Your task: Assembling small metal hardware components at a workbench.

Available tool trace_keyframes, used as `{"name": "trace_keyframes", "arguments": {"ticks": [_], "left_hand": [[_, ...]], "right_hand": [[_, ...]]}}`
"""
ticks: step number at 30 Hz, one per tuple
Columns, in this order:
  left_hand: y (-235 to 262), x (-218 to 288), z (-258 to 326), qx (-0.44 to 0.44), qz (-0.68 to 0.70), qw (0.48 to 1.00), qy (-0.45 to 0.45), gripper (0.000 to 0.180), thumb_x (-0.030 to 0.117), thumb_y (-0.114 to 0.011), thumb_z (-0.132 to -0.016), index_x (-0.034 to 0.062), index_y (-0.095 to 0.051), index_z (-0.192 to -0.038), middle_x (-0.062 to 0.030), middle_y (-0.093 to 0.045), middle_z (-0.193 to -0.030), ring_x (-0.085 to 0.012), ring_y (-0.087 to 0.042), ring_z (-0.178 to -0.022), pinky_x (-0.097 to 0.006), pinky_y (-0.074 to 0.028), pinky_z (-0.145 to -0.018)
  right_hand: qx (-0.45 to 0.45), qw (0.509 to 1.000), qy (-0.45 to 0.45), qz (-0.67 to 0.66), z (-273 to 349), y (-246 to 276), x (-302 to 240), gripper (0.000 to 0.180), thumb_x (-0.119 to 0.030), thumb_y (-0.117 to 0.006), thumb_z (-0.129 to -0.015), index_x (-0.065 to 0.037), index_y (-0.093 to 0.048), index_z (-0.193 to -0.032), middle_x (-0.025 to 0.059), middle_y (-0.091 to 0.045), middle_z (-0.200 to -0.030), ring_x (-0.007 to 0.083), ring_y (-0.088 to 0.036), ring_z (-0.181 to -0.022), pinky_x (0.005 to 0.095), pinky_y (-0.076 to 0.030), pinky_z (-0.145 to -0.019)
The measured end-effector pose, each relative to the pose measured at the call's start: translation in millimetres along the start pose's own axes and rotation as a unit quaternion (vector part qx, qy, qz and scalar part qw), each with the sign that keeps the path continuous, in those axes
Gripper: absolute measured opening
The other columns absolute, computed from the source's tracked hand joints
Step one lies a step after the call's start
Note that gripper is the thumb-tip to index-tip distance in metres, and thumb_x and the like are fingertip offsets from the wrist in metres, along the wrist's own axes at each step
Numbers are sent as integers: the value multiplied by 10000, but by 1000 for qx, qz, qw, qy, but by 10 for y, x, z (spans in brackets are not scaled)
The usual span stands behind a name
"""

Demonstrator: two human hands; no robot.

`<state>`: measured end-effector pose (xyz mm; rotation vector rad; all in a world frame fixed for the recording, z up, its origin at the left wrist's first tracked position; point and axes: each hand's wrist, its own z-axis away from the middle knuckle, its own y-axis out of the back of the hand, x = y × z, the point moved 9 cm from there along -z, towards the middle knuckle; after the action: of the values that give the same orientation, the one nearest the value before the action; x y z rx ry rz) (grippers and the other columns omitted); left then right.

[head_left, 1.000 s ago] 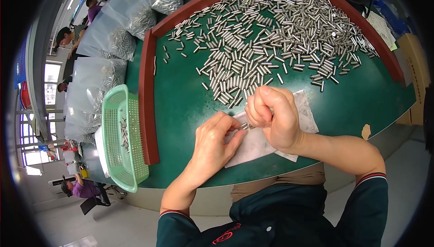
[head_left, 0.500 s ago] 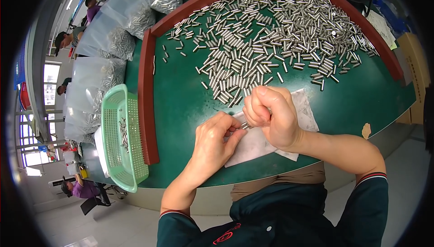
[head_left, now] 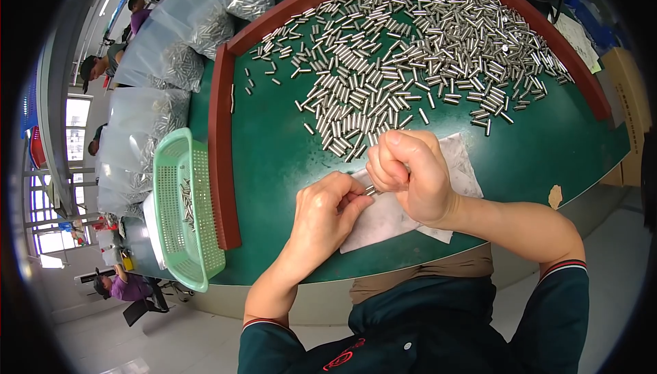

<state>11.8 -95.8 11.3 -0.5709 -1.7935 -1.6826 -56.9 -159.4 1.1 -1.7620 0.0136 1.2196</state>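
Between the fingertips of my left hand is a small shiny metal pin, pinched by thumb and fingers. My right hand is closed and turned inward, its curled fingers meeting the other end of that pin; whether it holds anything more is hidden. Both hands are above a white, grey-smudged cloth lying on the green tabletop. Beyond my hands spreads a large heap of loose metal pins, its nearest pieces close to my right knuckles.
A red-brown raised border rims the work area. Left of it stands a light green perforated basket with some pins inside. Clear plastic bags filled with pins line the far left. A cardboard box is at the right; several people sit in the background.
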Motion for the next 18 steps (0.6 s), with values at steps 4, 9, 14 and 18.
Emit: {"name": "trace_keyframes", "arguments": {"ticks": [4, 9, 14, 18], "left_hand": [[8, -9, -5, 3, 5, 1000, -4, 137, 14, -674, -641, -7, -544, -676, -97, -529, -600, -201, -511, -474, -303, -407, -451], [20, -26, -11, 8, 16, 1000, -4, 138, 15, -679, -634, -10, -546, -660, -96, -524, -591, -204, -496, -466, -308, -399, -446], [8, -12, -49, 6, 40, 999, -8, 134, 16, -681, -630, -9, -553, -658, -90, -525, -588, -215, -491, -478, -315, -397, -452], [28, 10, -43, 3, 36, 999, -10, 122, 17, -673, -640, -11, -557, -666, -94, -523, -589, -217, -501, -480, -318, -400, -455]], "right_hand": [[3, 1000, -5, 5, -8, -9, 6, 385, -206, -337, -855, -84, -286, -493, -4, -274, -448, 84, -221, -419, 236, -198, -414], [-16, 999, 16, 36, 9, -49, 11, 357, -184, -359, -840, -63, -304, -509, -8, -302, -474, 77, -257, -457, 238, -230, -432], [-19, 993, 23, 110, 6, -64, 34, 313, -170, -383, -822, -31, -334, -547, -15, -335, -509, 67, -290, -501, 246, -263, -447], [-23, 994, 27, 103, 4, -111, 15, 310, -175, -391, -824, -28, -345, -554, -21, -344, -519, 61, -297, -509, 244, -263, -446]]}}
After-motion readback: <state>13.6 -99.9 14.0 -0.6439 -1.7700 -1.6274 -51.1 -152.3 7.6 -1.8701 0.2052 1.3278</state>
